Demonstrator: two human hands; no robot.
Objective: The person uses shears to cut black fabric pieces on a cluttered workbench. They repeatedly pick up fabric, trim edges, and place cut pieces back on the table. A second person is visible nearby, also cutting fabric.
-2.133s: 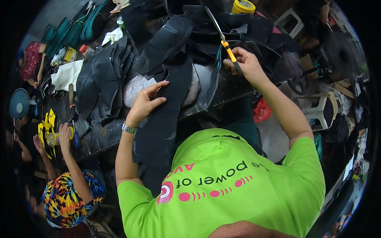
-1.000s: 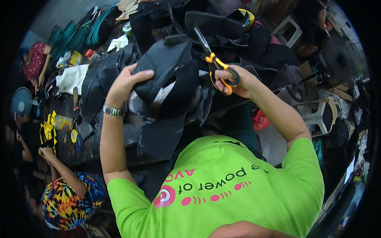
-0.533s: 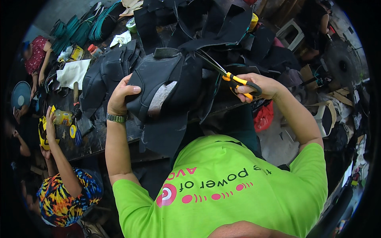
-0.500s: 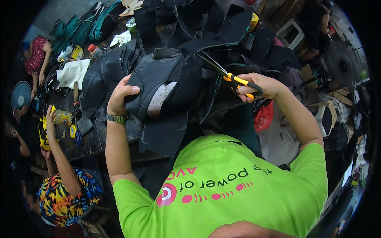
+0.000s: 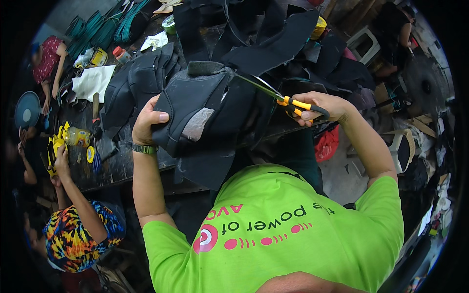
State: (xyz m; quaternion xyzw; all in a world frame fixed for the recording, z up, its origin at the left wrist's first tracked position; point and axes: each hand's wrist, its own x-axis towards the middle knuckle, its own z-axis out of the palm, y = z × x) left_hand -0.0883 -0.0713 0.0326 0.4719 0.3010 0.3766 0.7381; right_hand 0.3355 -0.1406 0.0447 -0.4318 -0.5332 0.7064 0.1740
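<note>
Two hands in use, both near the middle of the frame. With the left hand (image 5: 148, 119), pinches the left side of the black piece (image 5: 193, 95), thumb on top, other fingers mostly tucked out of sight. Likely held by the side to stop it slipping and leave the far edge free. Just left of centre in the frame, the piece, with its sewn side up and a shiny pale patch (image 5: 198, 124) low down. With the right hand (image 5: 317, 108), right of centre, grips the scissors (image 5: 297, 104) by the yellow and black loops, blades aimed to the upper left. Blades a little apart, tips close to the top right of the piece; cannot tell if touching. To the left, a pile (image 5: 134, 83) of more black pieces, perhaps put there to be near at hand. At the top middle, loose black strips (image 5: 281, 46), maybe set back to make room. Farther left on the dark table (image 5: 124, 168), a hammer (image 5: 95, 106) and a jar (image 5: 78, 137), well apart from both hands.
</note>
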